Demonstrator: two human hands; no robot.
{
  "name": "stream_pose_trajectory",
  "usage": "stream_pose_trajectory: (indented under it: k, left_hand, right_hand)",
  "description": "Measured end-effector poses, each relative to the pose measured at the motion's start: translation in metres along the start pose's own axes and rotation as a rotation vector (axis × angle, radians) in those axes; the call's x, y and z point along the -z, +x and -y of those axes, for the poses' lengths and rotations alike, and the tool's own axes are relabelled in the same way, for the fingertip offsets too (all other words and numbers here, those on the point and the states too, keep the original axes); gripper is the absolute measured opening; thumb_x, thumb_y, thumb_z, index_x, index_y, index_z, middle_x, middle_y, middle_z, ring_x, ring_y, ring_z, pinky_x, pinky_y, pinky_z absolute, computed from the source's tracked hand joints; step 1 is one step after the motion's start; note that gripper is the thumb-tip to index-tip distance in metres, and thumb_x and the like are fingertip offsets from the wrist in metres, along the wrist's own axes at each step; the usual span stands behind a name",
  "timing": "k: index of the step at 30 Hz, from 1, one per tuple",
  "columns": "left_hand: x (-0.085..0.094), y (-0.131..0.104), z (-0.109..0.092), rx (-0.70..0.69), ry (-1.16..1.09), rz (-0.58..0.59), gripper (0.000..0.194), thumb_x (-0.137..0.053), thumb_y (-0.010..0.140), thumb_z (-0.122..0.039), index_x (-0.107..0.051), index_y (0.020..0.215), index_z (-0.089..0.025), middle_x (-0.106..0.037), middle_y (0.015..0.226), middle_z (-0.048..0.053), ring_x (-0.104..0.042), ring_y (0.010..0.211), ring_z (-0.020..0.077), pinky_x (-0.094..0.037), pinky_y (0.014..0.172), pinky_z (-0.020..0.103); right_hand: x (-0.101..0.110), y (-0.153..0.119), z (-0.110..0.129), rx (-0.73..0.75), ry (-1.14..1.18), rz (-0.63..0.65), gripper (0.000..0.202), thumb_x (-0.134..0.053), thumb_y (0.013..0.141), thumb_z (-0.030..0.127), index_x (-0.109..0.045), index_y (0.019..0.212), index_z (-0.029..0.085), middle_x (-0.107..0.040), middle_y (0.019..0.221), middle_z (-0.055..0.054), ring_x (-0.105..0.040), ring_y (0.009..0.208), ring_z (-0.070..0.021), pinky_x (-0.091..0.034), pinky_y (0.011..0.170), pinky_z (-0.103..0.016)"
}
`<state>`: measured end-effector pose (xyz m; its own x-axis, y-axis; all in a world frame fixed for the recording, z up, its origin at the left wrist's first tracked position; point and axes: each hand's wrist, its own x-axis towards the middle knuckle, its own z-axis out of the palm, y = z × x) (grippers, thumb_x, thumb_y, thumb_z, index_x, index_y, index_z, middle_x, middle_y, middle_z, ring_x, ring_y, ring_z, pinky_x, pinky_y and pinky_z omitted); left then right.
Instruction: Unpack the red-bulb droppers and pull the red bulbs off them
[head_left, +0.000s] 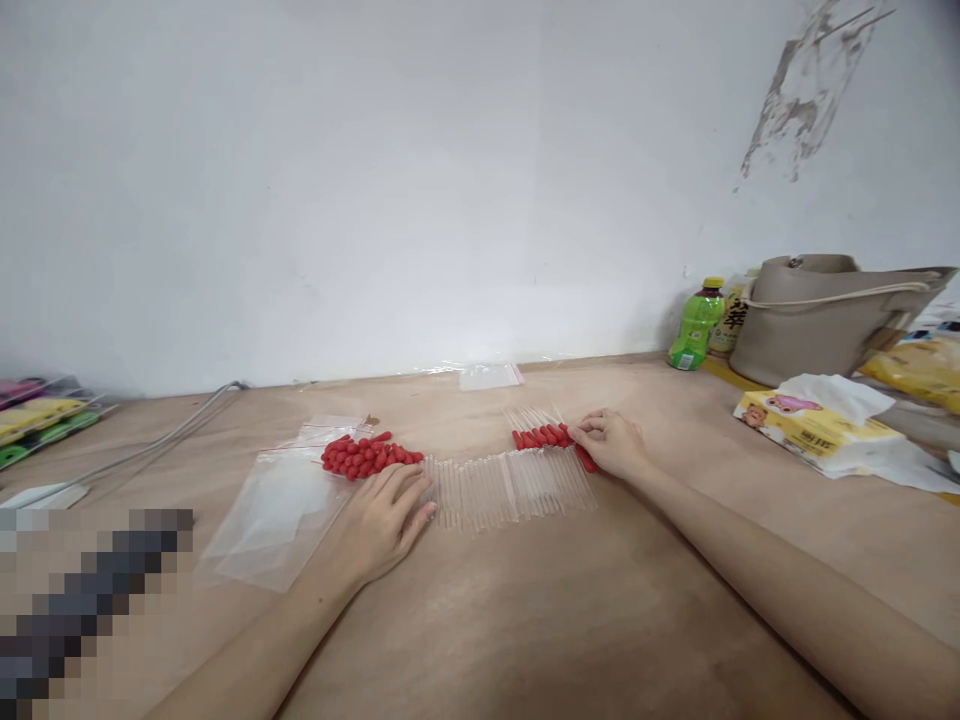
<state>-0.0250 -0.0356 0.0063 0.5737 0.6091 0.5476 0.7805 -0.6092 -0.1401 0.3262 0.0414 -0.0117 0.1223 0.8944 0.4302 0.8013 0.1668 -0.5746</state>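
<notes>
A row of thin clear tubes (480,490) lies side by side on the table between my hands. At its right end, several red teardrop-shaped pieces (536,437) sit in a line, with thin pale sticks (529,415) reaching out beyond them. My right hand (611,443) pinches with thumb and forefinger at the last red piece of that line; another red piece (586,459) is just below the fingertips. My left hand (386,515) rests with fingers extended at the left end of the tubes. Touching or very near it is a heap of red teardrop-shaped pieces (364,456).
Clear plastic bags (262,515) lie under and left of the heap. A small bag (491,377) lies by the wall. To the right are a tissue pack (817,425), a green bottle (697,328) and a taupe bag (810,320). A grey cable (161,440) crosses the left side.
</notes>
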Motion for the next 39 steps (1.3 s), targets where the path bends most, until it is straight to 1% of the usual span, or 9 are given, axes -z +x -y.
stream_pose_trajectory:
  k: [4,6,9,12,17,25,30,34,39]
  left_hand:
    - [0.001,-0.001,0.0,-0.005,0.003,-0.015,0.028,-0.045,0.085,-0.029,-0.054,0.108,-0.018,-0.055,0.11,0.011,-0.051,0.101,0.0238,-0.044,0.084,0.04]
    - [0.001,0.0,-0.001,-0.011,0.026,-0.032,0.03,-0.045,0.084,-0.029,-0.053,0.111,-0.018,-0.055,0.112,0.012,-0.05,0.103,0.0245,-0.044,0.086,0.041]
    - [0.004,0.002,-0.009,-0.041,0.077,-0.088,0.037,-0.047,0.083,-0.027,-0.048,0.118,-0.015,-0.053,0.117,0.013,-0.048,0.109,0.0263,-0.042,0.09,0.042]
    - [0.006,0.006,-0.022,-0.094,0.091,-0.151,0.04,-0.047,0.083,-0.024,-0.044,0.123,-0.014,-0.052,0.12,0.014,-0.046,0.113,0.0266,-0.042,0.092,0.042]
    - [-0.002,0.009,-0.041,-0.145,0.017,-0.198,0.041,-0.045,0.085,-0.021,-0.041,0.126,-0.016,-0.051,0.122,0.013,-0.043,0.118,0.0254,-0.042,0.094,0.042]
    - [-0.015,0.012,-0.052,-0.259,-0.082,-0.254,0.02,-0.051,0.083,-0.018,-0.058,0.102,-0.018,-0.066,0.097,0.005,-0.059,0.097,0.0181,-0.047,0.088,0.036]
    - [-0.014,0.015,-0.057,-0.272,-0.075,-0.247,0.018,-0.053,0.082,-0.017,-0.058,0.099,-0.016,-0.067,0.095,0.004,-0.059,0.096,0.0184,-0.047,0.087,0.036]
    - [-0.013,0.015,-0.06,-0.284,-0.103,-0.237,0.016,-0.052,0.083,-0.016,-0.058,0.098,-0.016,-0.067,0.096,0.004,-0.059,0.096,0.0182,-0.048,0.088,0.036]
    - [-0.011,0.014,-0.061,-0.319,-0.184,-0.186,0.019,-0.045,0.083,-0.01,-0.057,0.098,-0.013,-0.067,0.094,0.005,-0.056,0.104,0.018,-0.042,0.097,0.038]
  right_hand:
    - [0.004,0.003,0.005,-0.041,0.052,-0.06,0.027,-0.051,0.075,0.043,-0.069,0.071,0.023,-0.061,0.089,-0.005,-0.055,0.086,-0.0202,-0.039,0.075,-0.034]
    - [0.008,-0.002,0.012,0.004,0.11,-0.103,0.026,-0.052,0.076,0.042,-0.068,0.073,0.022,-0.06,0.088,-0.005,-0.055,0.086,-0.0192,-0.04,0.076,-0.033]
    - [0.012,-0.024,0.028,0.243,0.205,-0.157,0.02,-0.056,0.075,0.038,-0.067,0.077,0.022,-0.058,0.086,-0.005,-0.053,0.086,-0.0188,-0.04,0.077,-0.033]
    - [0.011,-0.055,0.049,0.499,0.196,-0.097,0.014,-0.055,0.078,0.03,-0.065,0.086,0.024,-0.059,0.088,-0.004,-0.052,0.086,-0.0184,-0.038,0.079,-0.036]
    - [0.002,-0.089,0.07,0.711,0.147,-0.037,0.01,-0.055,0.078,0.025,-0.063,0.084,0.024,-0.059,0.086,-0.003,-0.052,0.082,-0.0174,-0.035,0.074,-0.036]
    - [0.0,-0.095,0.075,0.763,0.154,0.014,0.016,-0.053,0.079,0.024,-0.061,0.092,0.025,-0.06,0.091,-0.003,-0.052,0.083,-0.0169,-0.035,0.076,-0.035]
    - [-0.006,-0.095,0.084,0.871,0.059,-0.012,0.035,-0.057,0.076,0.039,-0.056,0.107,0.022,-0.063,0.096,-0.005,-0.054,0.086,-0.019,-0.034,0.08,-0.039]
    - [-0.015,-0.095,0.091,0.951,0.033,-0.077,0.016,-0.054,0.081,0.029,-0.06,0.095,0.022,-0.066,0.085,-0.002,-0.056,0.082,-0.0167,-0.036,0.081,-0.038]
    - [-0.016,-0.095,0.091,1.041,0.062,-0.038,0.011,-0.051,0.082,0.019,-0.061,0.087,0.018,-0.066,0.079,-0.003,-0.056,0.077,-0.0149,-0.043,0.076,-0.033]
